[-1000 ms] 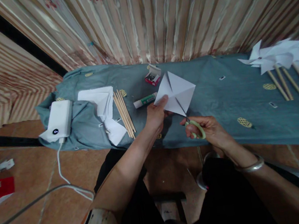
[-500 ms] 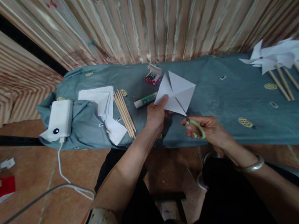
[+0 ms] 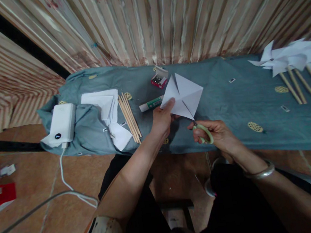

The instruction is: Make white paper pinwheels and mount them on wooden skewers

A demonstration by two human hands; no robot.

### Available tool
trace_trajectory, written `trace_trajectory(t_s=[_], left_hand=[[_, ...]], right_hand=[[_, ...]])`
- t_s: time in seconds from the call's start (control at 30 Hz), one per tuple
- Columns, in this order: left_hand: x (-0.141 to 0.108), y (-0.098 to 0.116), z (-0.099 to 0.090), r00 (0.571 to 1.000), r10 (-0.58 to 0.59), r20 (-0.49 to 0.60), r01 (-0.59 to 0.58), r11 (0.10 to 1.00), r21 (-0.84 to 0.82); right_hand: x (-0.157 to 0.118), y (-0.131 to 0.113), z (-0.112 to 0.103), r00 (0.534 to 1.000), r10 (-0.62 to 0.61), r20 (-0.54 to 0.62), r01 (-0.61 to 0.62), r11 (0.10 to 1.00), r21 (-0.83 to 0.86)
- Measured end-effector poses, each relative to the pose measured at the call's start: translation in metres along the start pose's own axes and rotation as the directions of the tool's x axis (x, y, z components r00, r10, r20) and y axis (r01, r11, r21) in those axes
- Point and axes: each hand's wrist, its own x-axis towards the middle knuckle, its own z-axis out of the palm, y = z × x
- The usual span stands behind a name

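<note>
My left hand (image 3: 164,120) pinches the left corner of a white paper square (image 3: 191,92), thumb on top. The square has creases, one slit open at its upper edge and another cut running in from the lower corner. My right hand (image 3: 214,133) grips green-handled scissors (image 3: 205,134), whose blades meet the paper's lower corner. Behind my left hand lies a glue stick (image 3: 151,104), and a small open red and white box (image 3: 159,80) with small metal pieces stands beyond it.
Wooden sticks (image 3: 129,118) and white paper sheets (image 3: 104,102) lie left on the cloth-covered table (image 3: 225,102). A white power bank (image 3: 64,123) with a cable rests further left. Paper pinwheels (image 3: 294,56) on sticks lie at the right. A curtain (image 3: 159,19) hangs behind.
The scissor blades have closed further at the paper's lower corner. Both hands have stayed in nearly the same place.
</note>
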Motion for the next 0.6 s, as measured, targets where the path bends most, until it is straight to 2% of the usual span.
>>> trace_trajectory(t_s=[0.3,0.6], left_hand=[[0.0010,-0.0017,-0.0008,1.000,0.006,-0.004,-0.006,1.000,0.004],[0.0039,0.0019,-0.0026,0.999,0.028,-0.021,-0.029,0.999,-0.019]], right_hand=[[-0.0001,-0.0028,0.0011,1.000,0.010,-0.015,-0.010,1.000,-0.004],[-0.0028,-0.0027,-0.0031,0.996,0.048,0.078,-0.046,0.999,-0.024]])
